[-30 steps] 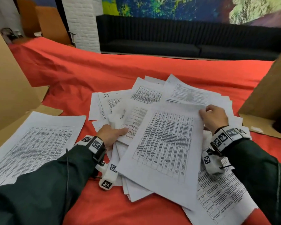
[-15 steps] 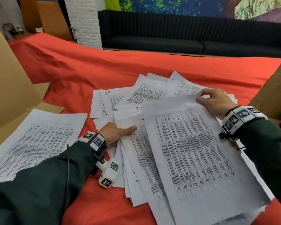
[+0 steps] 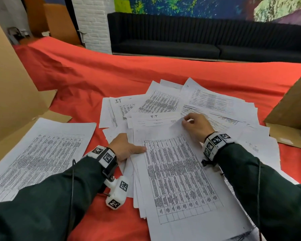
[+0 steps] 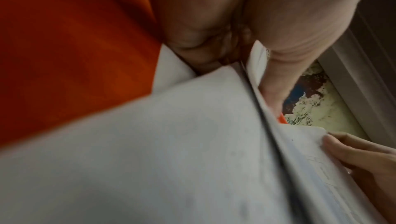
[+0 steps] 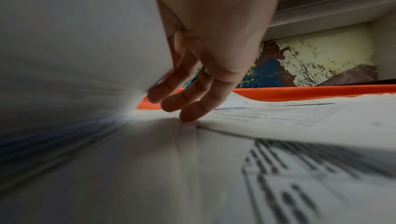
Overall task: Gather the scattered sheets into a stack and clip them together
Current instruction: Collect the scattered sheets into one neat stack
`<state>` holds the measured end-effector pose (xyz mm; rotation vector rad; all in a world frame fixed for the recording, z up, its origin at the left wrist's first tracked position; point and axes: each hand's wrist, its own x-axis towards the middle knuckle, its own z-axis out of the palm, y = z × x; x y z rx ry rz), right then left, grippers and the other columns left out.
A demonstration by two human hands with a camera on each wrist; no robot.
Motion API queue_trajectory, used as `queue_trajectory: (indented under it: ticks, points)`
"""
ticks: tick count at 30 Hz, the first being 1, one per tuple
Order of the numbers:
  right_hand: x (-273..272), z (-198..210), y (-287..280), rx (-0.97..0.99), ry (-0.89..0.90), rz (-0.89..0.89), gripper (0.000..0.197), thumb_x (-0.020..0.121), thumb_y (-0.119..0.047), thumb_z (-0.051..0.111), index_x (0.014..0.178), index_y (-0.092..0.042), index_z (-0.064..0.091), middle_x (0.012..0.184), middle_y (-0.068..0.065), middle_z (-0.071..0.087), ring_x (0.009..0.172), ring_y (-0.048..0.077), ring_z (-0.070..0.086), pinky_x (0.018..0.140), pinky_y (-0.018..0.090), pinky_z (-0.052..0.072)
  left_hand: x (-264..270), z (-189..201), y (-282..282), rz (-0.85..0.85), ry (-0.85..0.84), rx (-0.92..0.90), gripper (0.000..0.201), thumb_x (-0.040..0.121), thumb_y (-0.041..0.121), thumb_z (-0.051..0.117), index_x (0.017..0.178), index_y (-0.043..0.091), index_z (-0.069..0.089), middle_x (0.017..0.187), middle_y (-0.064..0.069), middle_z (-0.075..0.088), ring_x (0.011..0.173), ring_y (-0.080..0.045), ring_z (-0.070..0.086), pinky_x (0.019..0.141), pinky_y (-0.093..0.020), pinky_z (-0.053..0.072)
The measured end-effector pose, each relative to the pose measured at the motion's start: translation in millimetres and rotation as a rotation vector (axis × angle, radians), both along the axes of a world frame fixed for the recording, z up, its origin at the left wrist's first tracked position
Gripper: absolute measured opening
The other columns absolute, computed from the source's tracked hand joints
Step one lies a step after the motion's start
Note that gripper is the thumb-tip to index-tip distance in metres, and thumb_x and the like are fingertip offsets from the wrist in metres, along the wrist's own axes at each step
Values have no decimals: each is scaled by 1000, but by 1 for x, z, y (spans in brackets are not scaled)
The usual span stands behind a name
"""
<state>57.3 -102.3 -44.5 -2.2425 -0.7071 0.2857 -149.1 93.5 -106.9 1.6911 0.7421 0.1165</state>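
White printed sheets lie scattered on the red cloth [image 3: 94, 79]. My left hand [image 3: 129, 148] grips the left edge of a gathered stack [image 3: 177, 180], thumb on top and fingers underneath; the left wrist view shows the thumb [image 4: 287, 44] pressing on the stack's edge [image 4: 255, 95]. My right hand [image 3: 186, 121] pinches the far corner of the top sheet [image 3: 160, 136] on that stack. In the right wrist view that sheet [image 5: 64, 41] curves up beside the right hand [image 5: 184, 99], whose fingertips touch the paper below. More loose sheets [image 3: 214, 101] fan out behind the stack.
A separate printed sheet [image 3: 38, 150] lies at the left, partly on a cardboard flap [image 3: 59, 117]. Tall cardboard panels stand at the left [image 3: 7, 84] and right [image 3: 292, 105]. A black sofa [image 3: 198, 40] runs along the far wall.
My right hand swung the top sheet from a slant to lie lengthways on the stack in my left hand. The left hand stayed in place.
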Motion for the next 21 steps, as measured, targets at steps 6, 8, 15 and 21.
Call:
queue_trajectory:
  ticks: [6,8,15,21]
  points:
    - [-8,12,-32,24,200,-24,62,85,-37,80,133,-14,49,126,-5,55,115,17,57,102,40,47,-12,33,-31,71,-340,172,99,81,24,84,157,44,23,153,14,44,138,-10,49,119,-36,35]
    - [-10,23,-47,273,520,8,52,81,-30,82,120,-4,60,118,4,68,104,20,68,90,38,55,-14,60,-35,119,-412,218,101,88,26,80,161,39,12,154,18,29,141,-3,36,119,-29,28]
    - [-39,80,-65,793,470,122,16,84,3,68,97,-4,74,96,16,77,82,28,73,80,44,62,-12,161,-61,90,-723,135,28,86,36,70,103,14,72,94,3,80,86,-13,75,83,-36,60]
    - [-56,146,-65,997,-266,121,5,93,-19,68,93,-22,72,91,-3,74,83,17,66,76,48,55,-14,230,-98,194,-949,364,15,91,27,76,100,17,70,83,20,77,83,4,72,79,-20,58]
